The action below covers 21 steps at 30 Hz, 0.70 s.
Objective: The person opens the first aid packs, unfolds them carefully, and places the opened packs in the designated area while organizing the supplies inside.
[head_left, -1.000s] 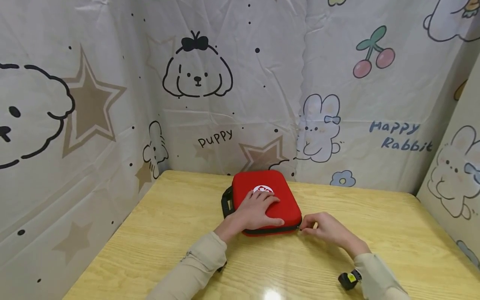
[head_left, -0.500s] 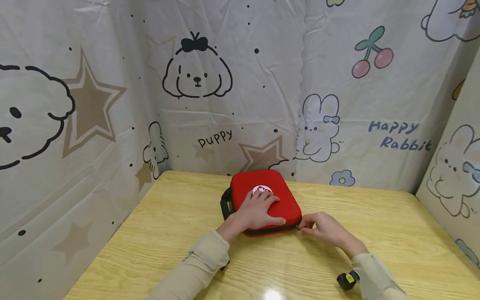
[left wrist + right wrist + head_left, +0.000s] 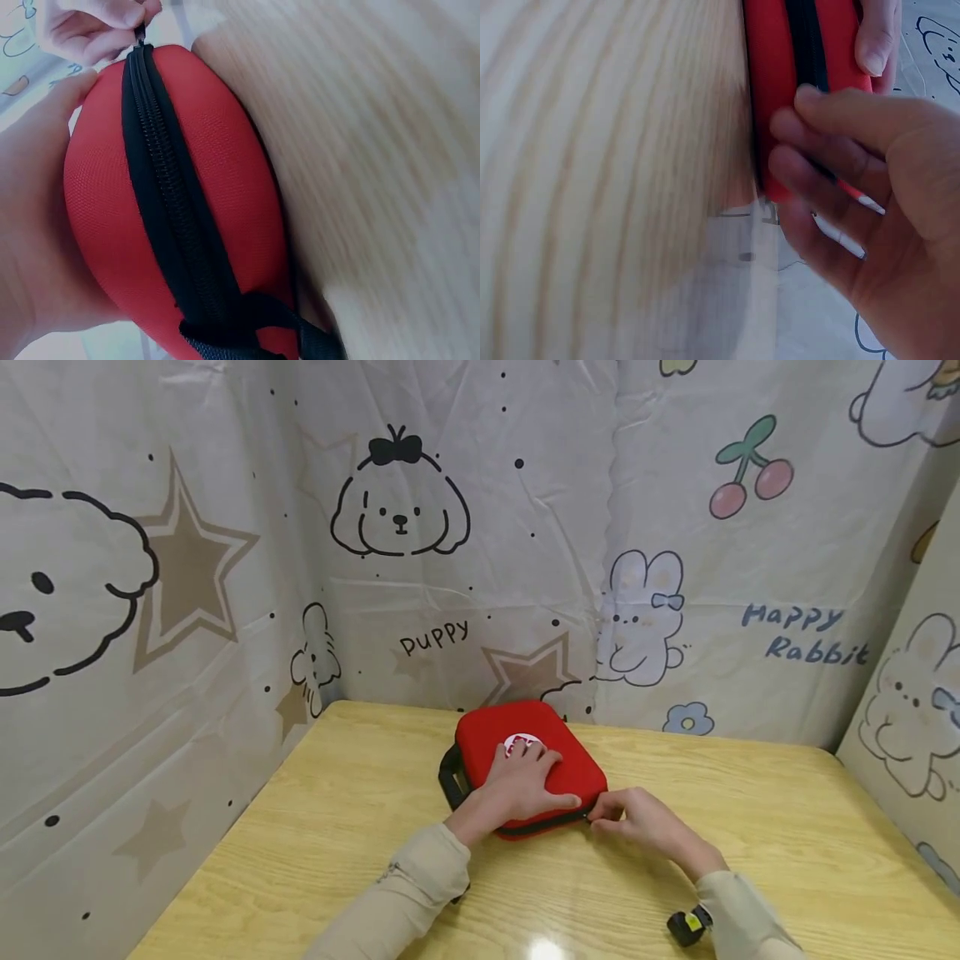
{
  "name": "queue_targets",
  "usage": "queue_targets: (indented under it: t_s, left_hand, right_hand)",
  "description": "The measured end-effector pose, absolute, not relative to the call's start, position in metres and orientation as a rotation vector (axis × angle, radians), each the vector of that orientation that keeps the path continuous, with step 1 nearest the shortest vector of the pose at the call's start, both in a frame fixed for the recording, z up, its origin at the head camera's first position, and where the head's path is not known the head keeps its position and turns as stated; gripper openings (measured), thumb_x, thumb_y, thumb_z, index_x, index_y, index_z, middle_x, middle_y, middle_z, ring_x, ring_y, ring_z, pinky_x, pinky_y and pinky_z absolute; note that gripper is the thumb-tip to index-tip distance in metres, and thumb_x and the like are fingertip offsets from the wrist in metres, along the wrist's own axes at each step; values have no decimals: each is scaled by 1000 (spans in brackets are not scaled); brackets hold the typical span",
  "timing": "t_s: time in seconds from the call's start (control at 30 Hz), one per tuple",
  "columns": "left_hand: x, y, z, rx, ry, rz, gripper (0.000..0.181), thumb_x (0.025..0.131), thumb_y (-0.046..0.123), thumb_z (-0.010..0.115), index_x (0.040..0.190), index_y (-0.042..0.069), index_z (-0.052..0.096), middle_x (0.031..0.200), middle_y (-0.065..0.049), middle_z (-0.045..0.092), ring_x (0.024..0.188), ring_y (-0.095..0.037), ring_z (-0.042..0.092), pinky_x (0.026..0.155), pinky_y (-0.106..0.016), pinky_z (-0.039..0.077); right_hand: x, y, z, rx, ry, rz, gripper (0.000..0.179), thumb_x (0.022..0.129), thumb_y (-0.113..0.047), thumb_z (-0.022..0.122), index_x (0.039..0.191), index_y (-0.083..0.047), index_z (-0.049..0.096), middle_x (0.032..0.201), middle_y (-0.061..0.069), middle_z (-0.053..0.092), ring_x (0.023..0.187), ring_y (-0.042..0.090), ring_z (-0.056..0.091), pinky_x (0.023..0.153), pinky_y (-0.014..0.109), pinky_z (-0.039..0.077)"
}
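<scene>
A red zip-up case (image 3: pixel 573 764) with a rounded lid and a white emblem (image 3: pixel 517 742) lies on the table. My left hand (image 3: pixel 519 787) rests on the lid with its fingers spread. At the case's front right corner my right hand (image 3: pixel 647 823) pinches the zipper pull (image 3: pixel 139 33) between thumb and forefinger. The black zipper (image 3: pixel 165 165) runs closed along the side seen in the left wrist view. In the right wrist view the thumb and fingertips (image 3: pixel 807 96) lie against the zipper band and hide the pull.
A black carry handle (image 3: pixel 447 777) sticks out from the case's left side. The case stands toward the back of the wooden table (image 3: pixel 315 827), near a printed cloth backdrop (image 3: pixel 525 568). A small black device (image 3: pixel 686 927) is at the right wrist.
My right hand has moved slightly left along the case's front edge with the zipper pull. The case has turned a little, and my left hand has shifted right with it.
</scene>
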<state>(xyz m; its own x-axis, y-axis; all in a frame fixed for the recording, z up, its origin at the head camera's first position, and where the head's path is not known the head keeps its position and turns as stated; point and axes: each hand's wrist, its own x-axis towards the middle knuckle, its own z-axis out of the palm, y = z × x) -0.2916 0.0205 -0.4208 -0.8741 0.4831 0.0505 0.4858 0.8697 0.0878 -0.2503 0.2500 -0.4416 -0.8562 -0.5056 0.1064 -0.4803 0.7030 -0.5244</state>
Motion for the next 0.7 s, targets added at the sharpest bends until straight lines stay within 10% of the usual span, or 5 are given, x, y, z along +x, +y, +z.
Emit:
queue_targets:
  t_s: [0.7]
  left_hand:
    - [-305, -43, -412, -1445, -2932, -260, 83, 79, 77, 61, 149, 38, 41, 162, 11, 27, 151, -17, 24, 123, -41, 18]
  right_hand:
    - [-252, 267, -447, -665, 3092, -740, 6, 85, -16, 75, 88, -20, 72, 73, -15, 61, 63, -3, 49, 58, 22, 41]
